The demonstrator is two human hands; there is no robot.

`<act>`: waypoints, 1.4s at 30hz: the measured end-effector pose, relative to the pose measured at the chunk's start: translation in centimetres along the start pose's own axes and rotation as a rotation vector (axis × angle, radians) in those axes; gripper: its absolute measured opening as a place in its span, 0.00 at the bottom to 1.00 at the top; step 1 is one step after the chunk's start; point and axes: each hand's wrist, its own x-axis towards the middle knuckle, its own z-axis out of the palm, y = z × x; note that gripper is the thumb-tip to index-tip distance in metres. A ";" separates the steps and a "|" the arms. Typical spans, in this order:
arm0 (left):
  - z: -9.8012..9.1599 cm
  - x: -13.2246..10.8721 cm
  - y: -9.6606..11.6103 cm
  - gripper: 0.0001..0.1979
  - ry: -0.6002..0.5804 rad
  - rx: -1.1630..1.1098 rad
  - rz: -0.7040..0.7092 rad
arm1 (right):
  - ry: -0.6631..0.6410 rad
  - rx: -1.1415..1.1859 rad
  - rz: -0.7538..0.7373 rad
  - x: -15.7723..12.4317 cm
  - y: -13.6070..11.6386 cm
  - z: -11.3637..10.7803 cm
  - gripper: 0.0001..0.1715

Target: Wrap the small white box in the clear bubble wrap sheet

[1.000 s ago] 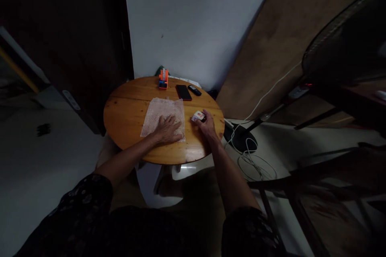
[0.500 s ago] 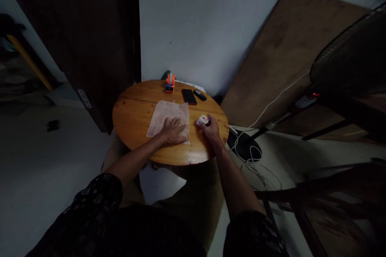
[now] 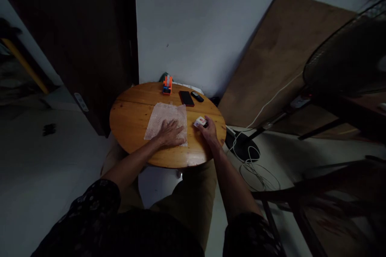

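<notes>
My left hand (image 3: 171,133) lies flat, fingers spread, on a sheet of bubble wrap (image 3: 157,118) on the round wooden table (image 3: 125,114). To the right of the sheet, my right hand (image 3: 208,130) has its thumb and fingers around a small white box (image 3: 200,121) with a red mark on top. The box is low over the table or resting on it; I cannot tell which. Part of its right side is hidden by my fingers.
Toward the back of the table stand an orange tape dispenser (image 3: 167,84), a dark phone with a red edge (image 3: 186,98) and a black remote-like device (image 3: 197,96). On the right are a standing fan (image 3: 346,52), loose cable (image 3: 253,168) and a dark wooden chair (image 3: 289,194).
The camera view has shifted slightly, moving the whole scene a little to the left. Both hands keep their places on the bubble wrap and the box.
</notes>
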 end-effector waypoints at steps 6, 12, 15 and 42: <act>-0.1 -0.1 0.1 0.37 -0.002 -0.006 0.003 | 0.006 0.018 0.007 0.0 0.0 0.1 0.40; -0.6 -0.4 0.2 0.36 -0.011 0.012 0.003 | -0.004 0.020 0.008 0.0 -0.1 0.0 0.43; -0.9 -0.3 -0.1 0.37 -0.056 0.016 0.027 | 0.003 0.011 0.007 -0.1 -0.1 -0.1 0.44; -0.6 0.1 1.2 0.39 0.024 -0.067 0.013 | 0.076 -0.004 0.136 -1.4 -2.1 -2.4 0.43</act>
